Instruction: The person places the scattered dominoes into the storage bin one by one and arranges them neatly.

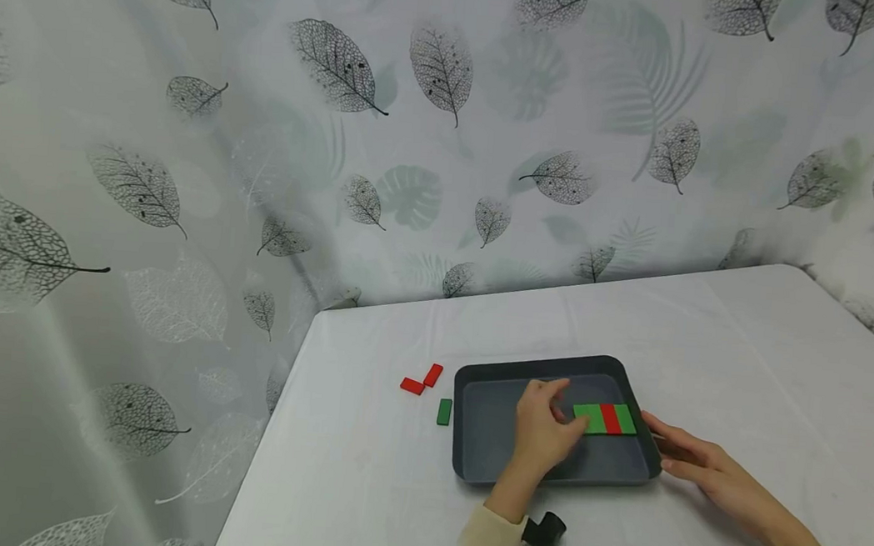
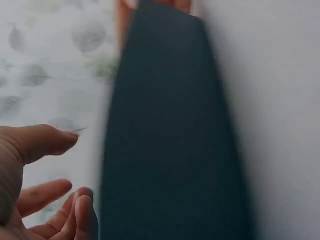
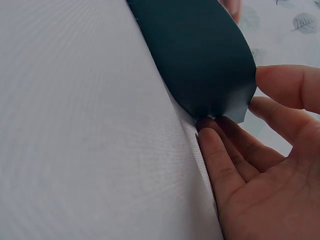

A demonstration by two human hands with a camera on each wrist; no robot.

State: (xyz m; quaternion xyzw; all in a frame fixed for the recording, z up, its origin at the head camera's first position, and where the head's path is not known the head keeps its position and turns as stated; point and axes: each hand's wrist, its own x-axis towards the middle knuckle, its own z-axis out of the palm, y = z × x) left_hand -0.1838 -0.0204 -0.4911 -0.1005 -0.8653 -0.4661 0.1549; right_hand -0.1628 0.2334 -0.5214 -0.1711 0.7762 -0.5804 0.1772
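A dark grey rectangular tray (image 1: pixel 485 476) stands on the white-covered table. Inside, at its right side, a row of flat tiles forms a strip: green (image 1: pixel 590 413), then a red tile (image 1: pixel 611 419), then a green tile (image 1: pixel 625 418) against the wall. My left hand (image 1: pixel 543 430) hovers over the tray, thumb and fingers apart with nothing between them; the thumb overlaps the strip's left end. In the left wrist view the tray's outer wall (image 2: pixel 170 130) fills the middle. My right hand (image 1: pixel 710 469) touches the tray's right outer wall, its fingertips (image 3: pixel 210 140) low against the corner.
Left of the tray lie two red tiles, one flat red tile (image 1: pixel 412 386) and another red tile (image 1: pixel 434 375) nearly touching it. A darker green tile (image 1: pixel 444 412) sits close to the tray's left wall. Leaf-patterned curtains (image 1: pixel 428 181) hang behind and left of the table.
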